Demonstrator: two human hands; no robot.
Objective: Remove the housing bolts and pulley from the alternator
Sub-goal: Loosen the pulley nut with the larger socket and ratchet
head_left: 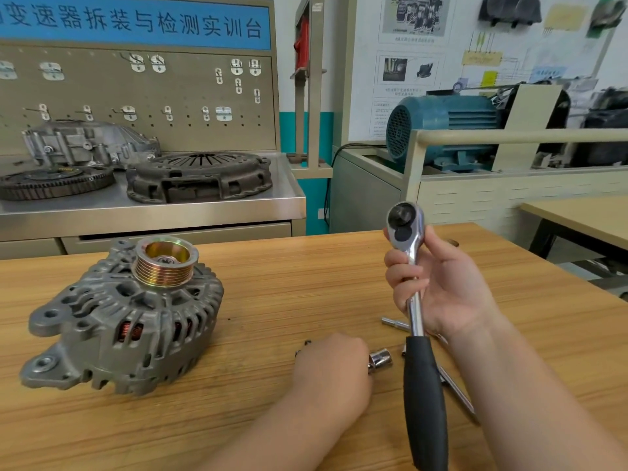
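Ratchet stands upright in my right hand, fingers wrapped round its chrome shaft. My left hand grips a socket on the table. Alternator sits far left, pulley facing up.

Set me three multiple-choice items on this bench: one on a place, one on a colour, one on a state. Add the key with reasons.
1. The alternator sits: A on the wooden table; B on the steel bench; C in a drawer.
2. The ratchet grip is: A red; B black; C blue.
3. The pulley is: A mounted on the alternator; B lying loose; C in a hand.
Key: 1 A, it rests on the wood; 2 B, black sleeve below the chrome shank; 3 A, it crowns the housing.
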